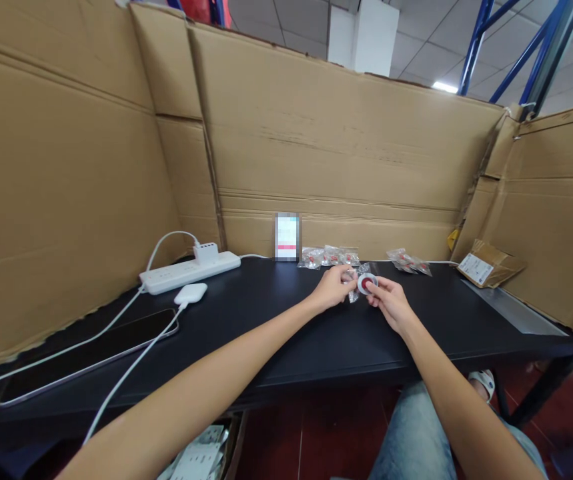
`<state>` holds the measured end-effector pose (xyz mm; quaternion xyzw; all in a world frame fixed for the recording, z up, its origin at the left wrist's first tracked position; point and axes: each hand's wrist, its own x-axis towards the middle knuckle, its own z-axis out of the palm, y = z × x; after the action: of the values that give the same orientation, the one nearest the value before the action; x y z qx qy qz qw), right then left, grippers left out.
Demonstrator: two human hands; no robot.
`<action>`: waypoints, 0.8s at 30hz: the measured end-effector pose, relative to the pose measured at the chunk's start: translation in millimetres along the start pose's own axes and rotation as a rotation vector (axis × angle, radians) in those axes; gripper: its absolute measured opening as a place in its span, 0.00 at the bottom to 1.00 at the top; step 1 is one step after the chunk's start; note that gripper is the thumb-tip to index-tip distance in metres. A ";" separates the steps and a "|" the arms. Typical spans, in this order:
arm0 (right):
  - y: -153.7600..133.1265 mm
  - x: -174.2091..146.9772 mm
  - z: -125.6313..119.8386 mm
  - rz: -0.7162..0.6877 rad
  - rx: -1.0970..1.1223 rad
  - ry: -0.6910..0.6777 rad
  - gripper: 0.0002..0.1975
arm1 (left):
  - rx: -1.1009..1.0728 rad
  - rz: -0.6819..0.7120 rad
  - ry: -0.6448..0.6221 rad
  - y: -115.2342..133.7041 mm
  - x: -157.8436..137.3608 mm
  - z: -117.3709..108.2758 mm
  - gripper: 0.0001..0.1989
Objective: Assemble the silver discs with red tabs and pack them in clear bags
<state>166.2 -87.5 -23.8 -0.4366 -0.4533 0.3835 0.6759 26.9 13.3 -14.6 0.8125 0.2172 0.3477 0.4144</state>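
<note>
Over the middle of the black table, my right hand pinches a small round disc, white at the rim with a dark red centre. Its exact kind is too small to make out. Close beside it on the left, my left hand is closed on a crinkled clear plastic bag. The disc is right against the bag's edge; whether part of it is still inside, I cannot tell. Behind my hands lie several clear bags with small red items, and more such bags lie to the right.
A lit phone-like screen leans on the cardboard wall. To the left are a white power strip, a white charger with cable and a dark phone. A brown package and a clear sheet lie right.
</note>
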 end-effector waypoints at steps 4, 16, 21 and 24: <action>14.0 11.7 -14.0 -0.081 -0.021 0.297 0.15 | 0.037 0.036 -0.067 1.8 -1.0 -4.3 0.10; 16.6 13.0 -15.6 -0.117 -0.059 0.350 0.13 | -0.478 -0.118 -0.107 -8.8 2.7 -1.7 0.08; 17.2 12.9 -14.9 -0.084 -0.034 0.280 0.15 | -0.538 -0.216 -0.088 -7.0 2.4 0.4 0.06; 17.2 12.5 -15.3 -0.094 -0.039 0.303 0.13 | -0.476 -0.289 0.035 -2.9 7.7 -6.5 0.05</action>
<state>182.3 -74.3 -39.7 -0.4807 -0.3735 0.2722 0.7452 27.0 23.3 -11.4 0.6468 0.2502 0.3402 0.6351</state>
